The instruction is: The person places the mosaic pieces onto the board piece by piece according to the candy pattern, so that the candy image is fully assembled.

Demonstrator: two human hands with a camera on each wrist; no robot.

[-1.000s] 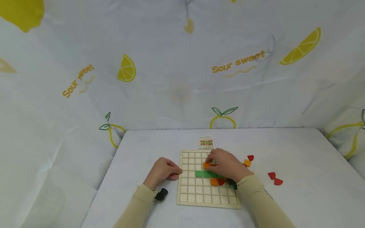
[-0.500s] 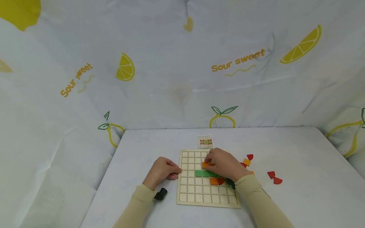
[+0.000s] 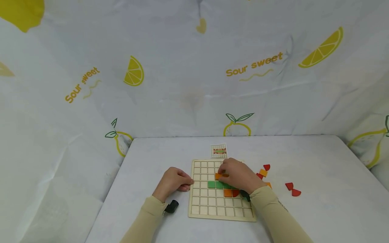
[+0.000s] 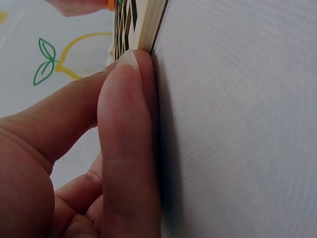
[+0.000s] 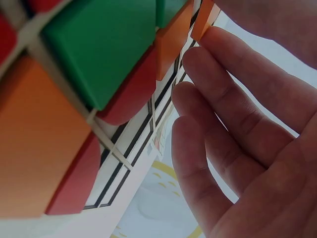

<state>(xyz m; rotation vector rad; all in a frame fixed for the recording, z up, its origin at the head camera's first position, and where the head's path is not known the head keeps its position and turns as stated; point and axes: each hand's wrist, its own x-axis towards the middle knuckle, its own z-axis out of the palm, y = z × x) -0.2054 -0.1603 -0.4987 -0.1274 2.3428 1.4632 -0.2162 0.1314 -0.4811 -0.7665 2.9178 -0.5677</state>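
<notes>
A pale wooden grid board point(image 3: 206, 212) lies on the table. My left hand point(image 3: 174, 180) is at its left side, thumb and forefinger tips together at the board's edge in the left wrist view. Over the board's upper part, my right hand point(image 3: 240, 173) pinches an orange square tile point(image 5: 204, 21) between thumb and forefinger, close to the grid. The other right fingers point(image 5: 247, 119) extend beside it. A row of green tiles point(image 3: 219, 185) crosses the board's middle, partly under the right hand. Below the row sit another orange tile point(image 3: 228, 193) and a red rounded piece point(image 3: 235, 193).
Behind the board lies a small pattern card point(image 3: 218, 151). Loose red point(image 3: 266, 167) and orange pieces point(image 3: 263, 173) are scattered right of the board. Two red rounded pieces point(image 3: 296, 192) lie farther right. A lemon-print cloth point(image 3: 182, 101) hangs behind the table.
</notes>
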